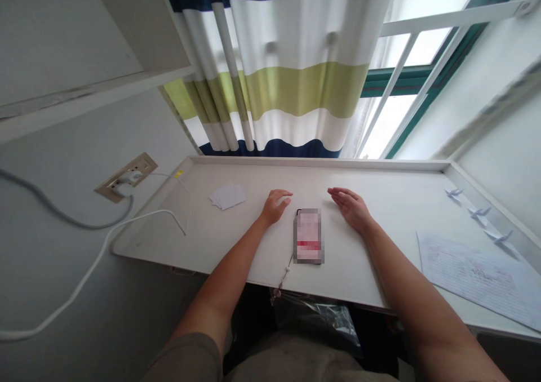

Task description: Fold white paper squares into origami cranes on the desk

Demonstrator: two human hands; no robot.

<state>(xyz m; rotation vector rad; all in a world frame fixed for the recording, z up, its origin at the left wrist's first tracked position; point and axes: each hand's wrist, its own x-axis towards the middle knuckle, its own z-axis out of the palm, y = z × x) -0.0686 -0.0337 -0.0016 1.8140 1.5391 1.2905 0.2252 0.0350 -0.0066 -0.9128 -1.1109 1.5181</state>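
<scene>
My left hand rests on the white desk with fingers loosely bent and the thumb apart, holding nothing. Across from it, my right hand lies on its edge, fingers stretched out and palm turned inward, also with nothing in it. Between my forearms, a little nearer to me than the hands, lies a smartphone with its screen lit and blurred out. A beaded phone strap runs from it over the desk's front edge. Left of my left hand are several white paper sheets, loosely fanned.
Three folded paper cranes stand along the right side of the desk, near a written sheet. At left, white cables trail from a wall socket. A striped curtain hangs behind the raised back rim.
</scene>
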